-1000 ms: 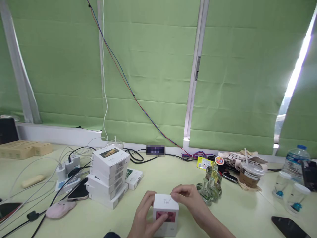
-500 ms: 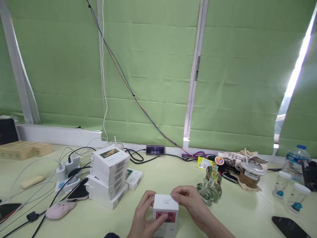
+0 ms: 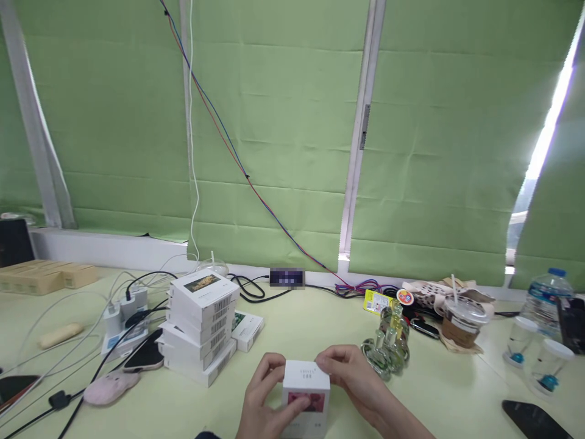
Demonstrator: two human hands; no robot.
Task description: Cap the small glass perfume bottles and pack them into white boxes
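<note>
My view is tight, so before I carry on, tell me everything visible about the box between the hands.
The box is white, apparently card, upright, with print on top and a pink picture on its front. The left hand grips it, thumb over the picture; the right hand's fingers touch its top far-right corner. Its base is out of view.

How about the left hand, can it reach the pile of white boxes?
Probably yes: nothing seems to block the way to the pile, but the left hand would first have to let go of its box.

A lidded drink cup [image 3: 462, 322] — straw [image 3: 454, 288] poking up — stands left of a bottle [image 3: 545, 300].
</note>
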